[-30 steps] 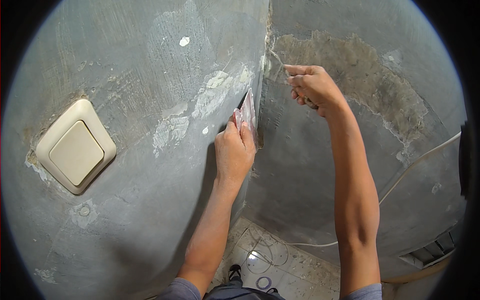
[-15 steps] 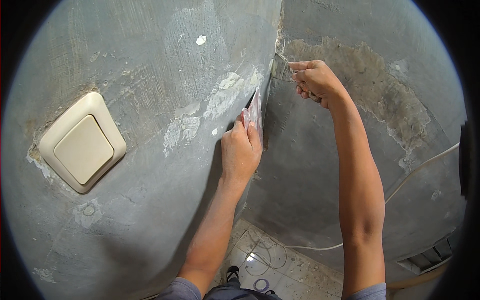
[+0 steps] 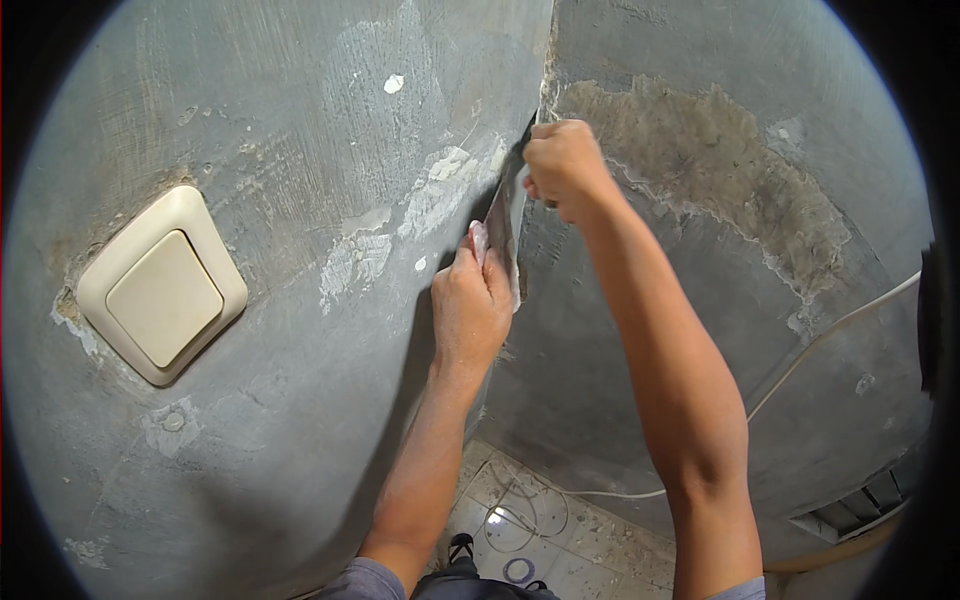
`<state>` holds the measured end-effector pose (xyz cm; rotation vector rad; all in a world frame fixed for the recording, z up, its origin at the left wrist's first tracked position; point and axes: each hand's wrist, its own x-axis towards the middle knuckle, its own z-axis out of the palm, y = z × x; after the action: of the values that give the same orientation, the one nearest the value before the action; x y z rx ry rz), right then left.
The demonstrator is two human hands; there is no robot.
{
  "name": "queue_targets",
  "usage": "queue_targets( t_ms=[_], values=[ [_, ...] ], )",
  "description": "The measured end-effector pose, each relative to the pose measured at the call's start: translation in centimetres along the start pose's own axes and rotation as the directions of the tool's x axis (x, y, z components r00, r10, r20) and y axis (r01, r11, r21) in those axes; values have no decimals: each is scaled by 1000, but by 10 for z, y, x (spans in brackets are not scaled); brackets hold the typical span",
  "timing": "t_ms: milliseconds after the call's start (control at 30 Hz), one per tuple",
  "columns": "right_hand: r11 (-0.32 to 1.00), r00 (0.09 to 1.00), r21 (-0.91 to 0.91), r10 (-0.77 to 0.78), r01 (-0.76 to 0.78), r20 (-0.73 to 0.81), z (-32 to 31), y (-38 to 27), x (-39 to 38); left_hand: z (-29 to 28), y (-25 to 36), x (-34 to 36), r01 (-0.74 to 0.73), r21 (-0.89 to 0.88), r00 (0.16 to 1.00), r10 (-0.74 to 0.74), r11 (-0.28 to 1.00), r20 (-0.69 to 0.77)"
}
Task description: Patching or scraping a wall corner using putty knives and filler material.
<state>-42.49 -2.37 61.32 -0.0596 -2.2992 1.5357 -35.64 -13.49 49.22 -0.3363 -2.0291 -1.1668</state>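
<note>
My left hand (image 3: 468,308) is closed round a thin flat plate (image 3: 503,232), which is smeared whitish and has a reddish edge at the thumb. The plate stands nearly edge-on beside the corner where two grey walls meet. Over its upper end is my right hand (image 3: 566,165), closed in a fist round a thin-bladed putty knife that the fingers almost wholly hide. Whitish filler patches (image 3: 437,195) mark the left wall (image 3: 300,430) next to my left hand.
A cream light switch (image 3: 165,290) sits on the left wall. The right wall has a rough brownish bare patch (image 3: 715,150) and a white cable (image 3: 830,335) running along it. Below are floor tiles (image 3: 510,545), a loop of cable, a purplish ring (image 3: 518,570) and a vent-like opening (image 3: 855,515).
My right hand has moved left and slightly down from the wall corner to the plate, and its wrist has turned. My left hand has shifted a little downward with the plate.
</note>
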Motion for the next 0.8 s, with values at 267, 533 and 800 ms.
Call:
queue_targets(
  t_ms=[267, 533, 800],
  values=[
    [998, 1000, -58, -25, 26, 14, 6, -5, 2, -20, 1, -24, 71, -25, 998, -71, 997, 4],
    [993, 994, 121, -11, -2, 110, -76, 10, -23, -20, 1, -31, 85, -36, 996, -84, 996, 11],
    [998, 993, 65, -1, -6, 116, -48, 28, 7, -19, -5, -34, 54, 5, 999, -54, 999, -2]
  ],
)
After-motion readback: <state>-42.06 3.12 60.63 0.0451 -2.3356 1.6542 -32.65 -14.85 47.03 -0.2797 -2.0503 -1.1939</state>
